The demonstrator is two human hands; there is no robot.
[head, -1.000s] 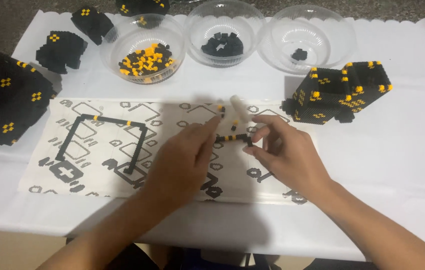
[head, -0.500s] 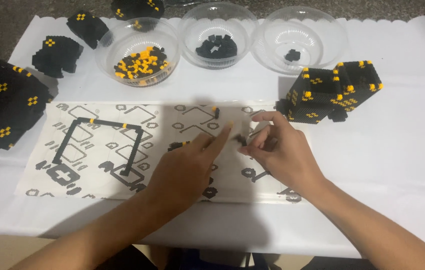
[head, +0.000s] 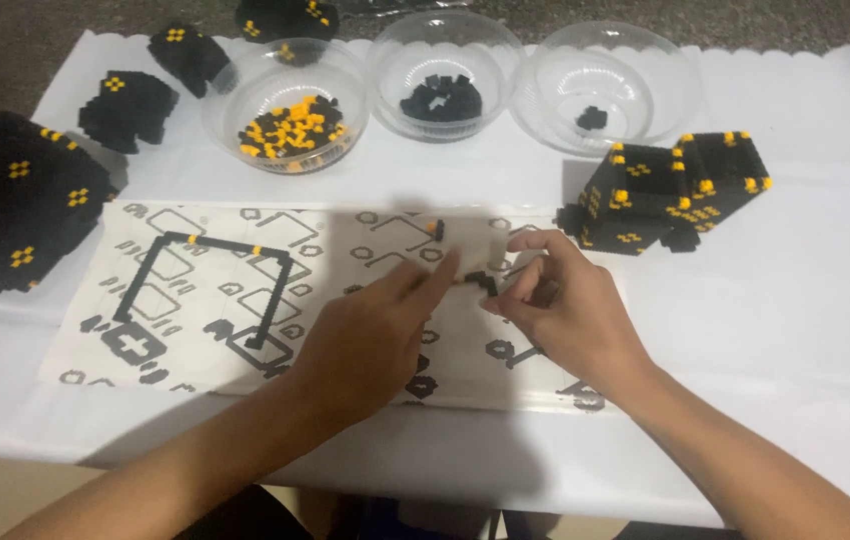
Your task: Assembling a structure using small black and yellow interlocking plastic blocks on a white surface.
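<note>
Left hand [head: 370, 335]: fingers pinched toward a small black brick piece [head: 482, 283], touching its near end.
Right hand [head: 560, 310]: curled shut, fingertips gripping the same piece.
Piece: held between both hands, just above the patterned sheet [head: 245, 300] on the surface.
Handling: looked light, stiff and tiny, likely to snap apart; best pinched at its ends.
Bowls beyond the hands: left bowl [head: 290, 95] held yellow and black bits, middle bowl [head: 445, 65] black bits, right bowl [head: 600, 80] only a few.
</note>
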